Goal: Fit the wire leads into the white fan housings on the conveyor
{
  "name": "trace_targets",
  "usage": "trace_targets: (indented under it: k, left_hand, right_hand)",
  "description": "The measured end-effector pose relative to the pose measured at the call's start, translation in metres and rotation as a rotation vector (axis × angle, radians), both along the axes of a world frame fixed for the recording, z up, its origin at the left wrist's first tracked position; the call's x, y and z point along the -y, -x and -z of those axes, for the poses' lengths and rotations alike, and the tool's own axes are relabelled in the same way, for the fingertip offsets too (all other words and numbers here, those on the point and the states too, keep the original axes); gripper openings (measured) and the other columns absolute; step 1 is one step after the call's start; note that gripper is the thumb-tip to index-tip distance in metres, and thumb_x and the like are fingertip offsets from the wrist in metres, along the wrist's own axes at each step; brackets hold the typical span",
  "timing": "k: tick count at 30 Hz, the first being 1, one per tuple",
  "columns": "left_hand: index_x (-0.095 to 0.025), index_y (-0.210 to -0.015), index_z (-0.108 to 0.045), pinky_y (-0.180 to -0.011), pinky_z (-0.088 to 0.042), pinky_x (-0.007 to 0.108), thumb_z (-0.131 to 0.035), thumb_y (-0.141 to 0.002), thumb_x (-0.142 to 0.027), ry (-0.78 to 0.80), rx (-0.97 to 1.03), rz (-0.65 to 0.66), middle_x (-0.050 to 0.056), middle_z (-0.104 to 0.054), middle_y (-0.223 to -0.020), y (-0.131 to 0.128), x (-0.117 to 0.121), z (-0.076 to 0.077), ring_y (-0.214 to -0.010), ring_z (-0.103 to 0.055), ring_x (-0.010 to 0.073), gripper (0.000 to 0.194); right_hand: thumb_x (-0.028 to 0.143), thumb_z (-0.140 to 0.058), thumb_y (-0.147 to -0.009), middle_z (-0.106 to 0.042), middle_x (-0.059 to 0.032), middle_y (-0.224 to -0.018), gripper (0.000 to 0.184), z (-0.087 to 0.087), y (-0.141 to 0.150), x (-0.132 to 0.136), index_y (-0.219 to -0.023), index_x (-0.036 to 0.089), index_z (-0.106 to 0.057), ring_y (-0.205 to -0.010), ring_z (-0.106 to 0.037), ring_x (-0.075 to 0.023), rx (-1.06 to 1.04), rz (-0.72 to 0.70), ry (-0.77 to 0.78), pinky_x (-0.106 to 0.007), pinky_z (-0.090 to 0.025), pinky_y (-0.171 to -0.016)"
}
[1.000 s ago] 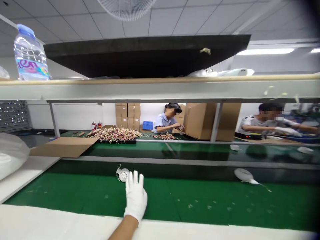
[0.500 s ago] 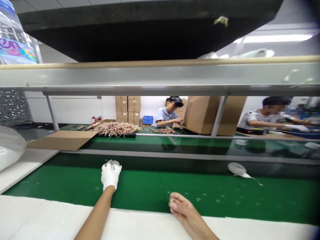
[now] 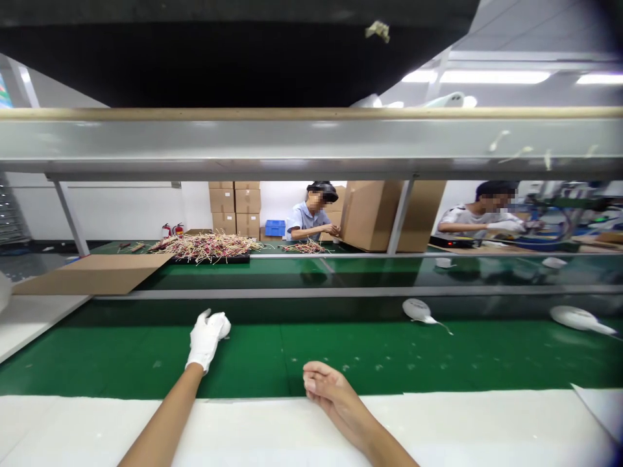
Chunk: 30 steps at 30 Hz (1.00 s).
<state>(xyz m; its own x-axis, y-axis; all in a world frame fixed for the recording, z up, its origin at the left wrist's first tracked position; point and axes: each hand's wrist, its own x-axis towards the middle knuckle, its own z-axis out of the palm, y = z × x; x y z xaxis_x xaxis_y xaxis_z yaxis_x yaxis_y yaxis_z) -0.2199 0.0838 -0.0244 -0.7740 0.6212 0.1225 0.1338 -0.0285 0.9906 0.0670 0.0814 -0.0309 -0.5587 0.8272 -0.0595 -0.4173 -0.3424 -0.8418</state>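
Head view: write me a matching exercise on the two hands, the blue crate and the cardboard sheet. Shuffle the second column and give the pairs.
Column one
1. left hand
2. right hand
3. blue crate
4. cardboard sheet

Column two
A. lying flat, toward the left side of the view
B. bare, with fingers curled
C. covered by a white glove
D. in the background, just right of the stacked cartons

Pairs: 1-C, 2-B, 3-D, 4-A
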Motion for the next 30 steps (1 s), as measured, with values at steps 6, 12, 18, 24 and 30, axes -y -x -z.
trace_targets:
  k: [6, 12, 18, 24, 30]
  left_hand:
    - [-0.010, -0.091, -0.054, -0.062, -0.049, 0.035, -0.040, -0.080, -0.033, -0.438, 0.849, 0.270, 0.011, -0.063, -0.083, -0.039, -0.001, -0.002, -0.077, -0.062, 0.0229, 0.028]
    - [-0.012, -0.080, -0.053, -0.029, -0.024, 0.015, -0.044, -0.076, -0.050, -0.358, 0.849, 0.540, 0.005, -0.058, -0.059, -0.066, 0.011, -0.002, -0.035, -0.044, 0.0077, 0.039]
    - [-0.016, -0.093, -0.053, -0.048, -0.042, 0.021, -0.056, -0.072, -0.041, -0.255, 0.903, 0.691, 0.006, -0.061, -0.082, -0.095, 0.019, 0.000, -0.059, -0.057, 0.0135, 0.033]
    - [-0.014, -0.087, -0.054, -0.076, -0.043, 0.031, -0.069, -0.060, -0.025, -0.185, 0.626, 0.814, 0.007, -0.058, -0.088, -0.139, 0.026, 0.004, -0.079, -0.056, 0.0162, 0.033]
    - [-0.014, -0.101, -0.043, -0.073, -0.042, 0.028, -0.067, -0.053, -0.017, 0.108, -0.056, 0.353, 0.009, -0.056, -0.094, -0.154, 0.023, 0.006, -0.082, -0.054, 0.0183, 0.053]
  right_hand:
    - [0.023, -0.077, -0.053, -0.056, 0.0010, -0.062, 0.026, 0.002, 0.001, -0.003, -0.075, 0.016, -0.066, -0.058, -0.048, -0.0085, -0.007, -0.004, 0.012, -0.021, -0.038, -0.057]
    - [0.026, -0.075, -0.057, -0.059, -0.0005, -0.069, 0.023, 0.008, 0.002, -0.005, -0.076, 0.017, -0.067, -0.065, -0.050, -0.0096, 0.027, 0.057, 0.015, -0.022, -0.040, -0.065]
    - [0.034, -0.071, -0.062, -0.056, -0.0003, -0.063, 0.022, 0.005, 0.003, -0.003, -0.072, 0.015, -0.066, -0.061, -0.049, -0.0094, 0.050, 0.085, -0.031, -0.021, -0.040, -0.059]
    - [0.033, -0.075, -0.055, -0.057, 0.0003, -0.056, 0.024, 0.003, 0.016, -0.008, -0.069, 0.015, -0.067, -0.052, -0.049, -0.0096, 0.029, 0.205, -0.010, -0.023, -0.041, -0.054]
    - [0.030, -0.076, -0.051, -0.066, -0.0048, -0.070, 0.030, 0.005, 0.025, -0.018, -0.076, 0.016, -0.068, -0.068, -0.058, -0.0165, 0.000, 0.331, 0.004, -0.028, -0.045, -0.065]
